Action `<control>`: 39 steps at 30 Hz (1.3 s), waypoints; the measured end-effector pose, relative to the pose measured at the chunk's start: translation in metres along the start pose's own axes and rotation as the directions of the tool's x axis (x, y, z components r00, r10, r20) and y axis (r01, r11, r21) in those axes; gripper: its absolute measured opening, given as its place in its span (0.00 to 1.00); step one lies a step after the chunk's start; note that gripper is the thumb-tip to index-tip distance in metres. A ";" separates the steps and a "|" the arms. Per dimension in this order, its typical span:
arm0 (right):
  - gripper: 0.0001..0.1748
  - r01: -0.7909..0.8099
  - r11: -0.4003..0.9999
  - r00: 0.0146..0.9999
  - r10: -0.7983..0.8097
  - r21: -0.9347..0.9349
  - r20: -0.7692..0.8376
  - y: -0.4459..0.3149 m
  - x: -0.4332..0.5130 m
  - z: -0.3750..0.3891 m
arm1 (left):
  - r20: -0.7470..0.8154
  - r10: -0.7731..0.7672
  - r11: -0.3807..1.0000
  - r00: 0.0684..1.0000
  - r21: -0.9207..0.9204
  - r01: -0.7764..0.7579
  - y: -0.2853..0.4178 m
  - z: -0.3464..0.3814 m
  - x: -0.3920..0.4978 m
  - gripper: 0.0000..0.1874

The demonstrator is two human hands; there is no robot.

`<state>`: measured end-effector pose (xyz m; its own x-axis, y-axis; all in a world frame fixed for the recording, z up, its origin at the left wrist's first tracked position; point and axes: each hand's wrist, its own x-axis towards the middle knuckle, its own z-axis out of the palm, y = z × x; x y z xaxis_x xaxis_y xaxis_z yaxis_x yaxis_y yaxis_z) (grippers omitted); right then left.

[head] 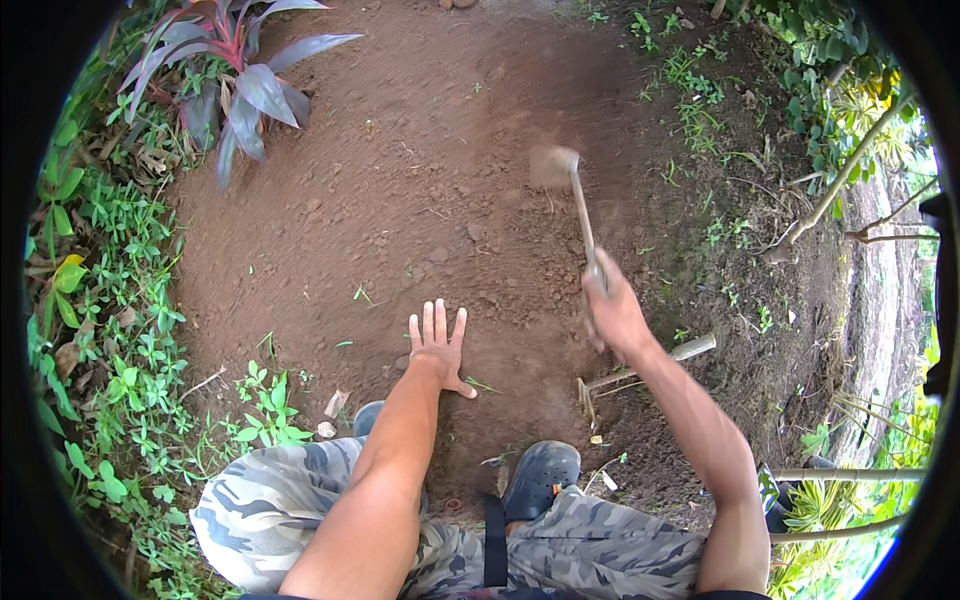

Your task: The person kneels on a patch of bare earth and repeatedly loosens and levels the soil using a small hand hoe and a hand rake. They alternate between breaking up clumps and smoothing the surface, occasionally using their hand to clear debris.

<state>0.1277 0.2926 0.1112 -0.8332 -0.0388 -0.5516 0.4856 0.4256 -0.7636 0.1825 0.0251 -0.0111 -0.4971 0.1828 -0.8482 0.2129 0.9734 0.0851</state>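
My right hand [616,306] grips the handle of a small hand hoe [583,202] over the brown soil. The hoe's blade, blurred, points left at the handle's far end. My left hand [439,352] holds nothing; its fingers are spread, palm down, on or just over the loose soil [405,225]. Beneath my right forearm lies a small hand rake [694,347] with a pale handle, its tines toward my shoe. Whether the hoe's blade touches the ground cannot be told.
A purple-leaved cordyline plant [259,90] grows at the upper left. Low green weeds [135,277] line the left side. A dark clog [541,480] is on my foot. Woody stems [832,187] lean in at the right, and bamboo poles [847,475] extend at the lower right.
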 end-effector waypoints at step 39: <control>0.27 -0.033 0.995 0.998 0.038 -0.090 0.057 0.007 0.121 0.067 | -0.049 0.048 0.999 0.998 0.013 -0.047 -0.003 0.002 -0.004 0.86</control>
<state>0.0483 0.2304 0.0168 -0.7977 -0.0740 -0.5985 0.4870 0.5063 -0.7117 0.1860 0.0208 -0.0089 -0.5274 0.2355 -0.8163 0.2472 0.9618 0.1178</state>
